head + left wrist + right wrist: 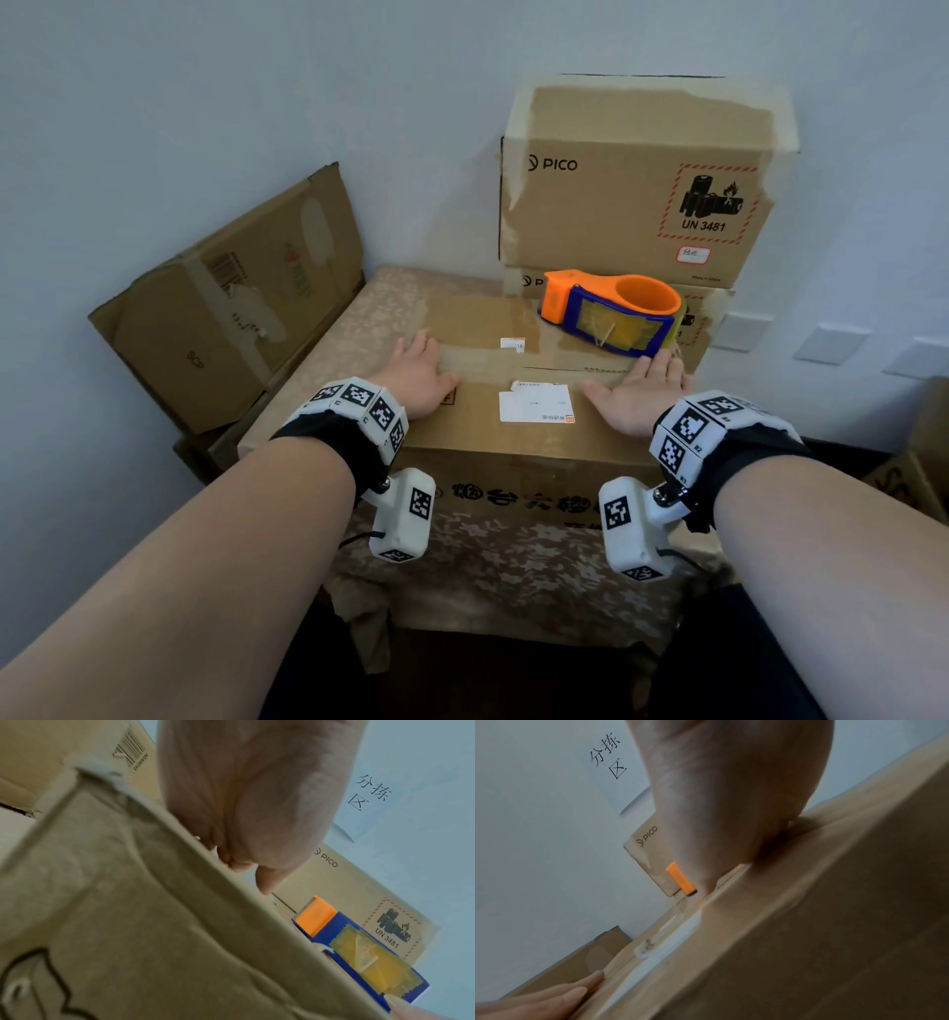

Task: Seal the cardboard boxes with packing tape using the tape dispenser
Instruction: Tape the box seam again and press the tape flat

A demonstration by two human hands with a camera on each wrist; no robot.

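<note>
A cardboard box (pixel 482 426) is sitting mid-frame on a patterned cloth (pixel 493 575), PICO boxes (pixel 631 195) stacked at upper right. The tape dispenser (pixel 611 313) is lying on the box top, right of centre. Left hand (pixel 418 375) and right hand (pixel 639 395) are pressing flat, fingers straight, holding nothing.

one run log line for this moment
left hand: flat on box | right hand: flat on box | tape dispenser: on box, unheld

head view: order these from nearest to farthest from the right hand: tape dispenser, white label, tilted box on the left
1. tape dispenser: just beyond the right hand
2. white label: a little to the hand's left
3. tilted box: far left, against the wall
</note>
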